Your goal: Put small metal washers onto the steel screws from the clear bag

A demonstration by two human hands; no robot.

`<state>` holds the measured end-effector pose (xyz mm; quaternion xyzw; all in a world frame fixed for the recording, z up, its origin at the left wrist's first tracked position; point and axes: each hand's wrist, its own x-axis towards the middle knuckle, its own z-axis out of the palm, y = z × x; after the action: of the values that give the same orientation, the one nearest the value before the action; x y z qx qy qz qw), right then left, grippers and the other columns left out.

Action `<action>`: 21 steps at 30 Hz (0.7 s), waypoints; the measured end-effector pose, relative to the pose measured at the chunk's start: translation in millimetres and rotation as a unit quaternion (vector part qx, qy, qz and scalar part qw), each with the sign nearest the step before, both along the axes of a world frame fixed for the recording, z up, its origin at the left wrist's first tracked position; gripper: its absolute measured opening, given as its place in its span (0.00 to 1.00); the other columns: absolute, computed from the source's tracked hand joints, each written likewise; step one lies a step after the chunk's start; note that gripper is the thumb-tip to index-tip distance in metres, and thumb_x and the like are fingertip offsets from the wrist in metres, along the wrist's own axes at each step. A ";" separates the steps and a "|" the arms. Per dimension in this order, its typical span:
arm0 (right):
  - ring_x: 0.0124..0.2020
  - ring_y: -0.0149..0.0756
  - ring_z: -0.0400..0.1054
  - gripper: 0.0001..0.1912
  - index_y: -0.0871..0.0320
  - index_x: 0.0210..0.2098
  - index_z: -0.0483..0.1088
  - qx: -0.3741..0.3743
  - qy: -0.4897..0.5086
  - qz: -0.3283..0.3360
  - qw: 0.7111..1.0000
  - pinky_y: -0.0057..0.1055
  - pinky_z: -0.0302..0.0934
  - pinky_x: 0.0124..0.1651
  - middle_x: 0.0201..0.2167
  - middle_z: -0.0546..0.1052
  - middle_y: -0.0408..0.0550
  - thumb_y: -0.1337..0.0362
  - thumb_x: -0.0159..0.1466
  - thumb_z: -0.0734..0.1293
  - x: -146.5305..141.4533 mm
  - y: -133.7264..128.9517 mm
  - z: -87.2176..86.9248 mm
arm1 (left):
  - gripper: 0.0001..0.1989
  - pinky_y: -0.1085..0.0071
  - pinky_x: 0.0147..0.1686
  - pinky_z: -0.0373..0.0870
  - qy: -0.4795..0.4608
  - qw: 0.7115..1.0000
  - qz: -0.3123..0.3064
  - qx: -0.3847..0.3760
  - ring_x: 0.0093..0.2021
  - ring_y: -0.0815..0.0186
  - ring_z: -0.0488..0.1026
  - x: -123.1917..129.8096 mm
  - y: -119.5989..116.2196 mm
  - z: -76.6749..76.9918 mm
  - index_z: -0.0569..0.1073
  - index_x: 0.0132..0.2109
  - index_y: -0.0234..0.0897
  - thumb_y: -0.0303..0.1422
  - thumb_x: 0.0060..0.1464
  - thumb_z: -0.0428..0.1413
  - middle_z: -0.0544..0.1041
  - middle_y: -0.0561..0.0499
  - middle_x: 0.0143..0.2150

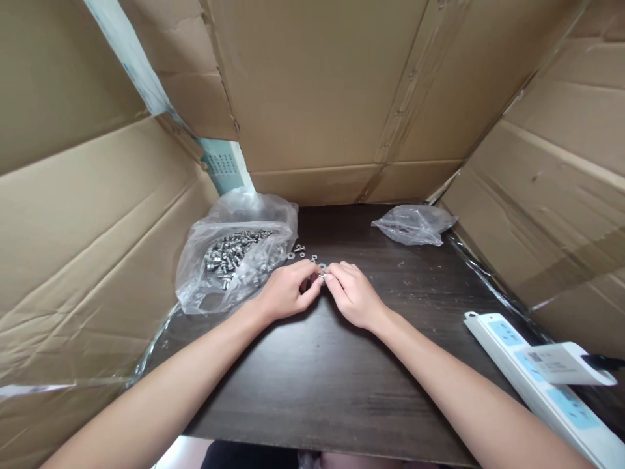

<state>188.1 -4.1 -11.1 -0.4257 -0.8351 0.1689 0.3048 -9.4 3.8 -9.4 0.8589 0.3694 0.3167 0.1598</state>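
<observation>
Near the middle of the dark table, my left hand and my right hand meet at the fingertips. Between them is a small metal screw, pinched from both sides; whether a washer sits on it is too small to tell. Just behind the fingers lie a washer and several other small washers and a loose screw. Left of my left hand, a clear plastic bag lies open with many metal screws inside.
A second clear plastic bag lies at the back right of the table. A white power strip with a plugged-in adapter runs along the right. Cardboard walls enclose the back and both sides.
</observation>
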 end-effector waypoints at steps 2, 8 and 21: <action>0.33 0.40 0.62 0.15 0.55 0.30 0.59 0.003 -0.001 0.001 1.000 0.38 0.52 0.41 0.29 0.70 0.46 0.62 0.74 0.53 0.0 0.7 -1.0 | 0.09 0.71 0.33 0.64 -0.003 1.000 -0.002 0.004 0.30 0.68 0.67 0.1 0.2 0.1 0.73 0.42 0.36 0.35 0.66 0.51 0.71 0.52 0.32; 0.38 0.41 0.65 0.09 0.56 0.36 0.63 0.003 0.027 -0.008 1.000 0.38 0.54 0.43 0.35 0.74 0.48 0.64 0.73 0.56 0.7 -0.9 0.7 | 0.09 0.70 0.33 0.64 -0.012 1.000 0.000 0.010 0.30 0.68 0.67 0.3 -0.1 0.6 0.73 0.42 0.35 0.35 0.66 0.51 0.71 0.52 0.32; 0.31 0.39 0.61 0.15 0.55 0.29 0.58 0.037 0.013 0.003 0.999 0.36 0.53 0.39 0.27 0.69 0.46 0.64 0.74 0.53 -0.1 1.2 -2.5 | 0.09 0.71 0.34 0.65 0.010 1.000 0.001 0.010 0.30 0.68 0.69 -0.2 -1.3 2.3 0.74 0.43 0.36 0.34 0.65 0.51 0.74 0.52 0.33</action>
<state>188.0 -2.9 -13.5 -0.4098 -0.8378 0.1445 0.3306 -9.6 2.5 -7.1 0.8634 0.3684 0.3117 0.1472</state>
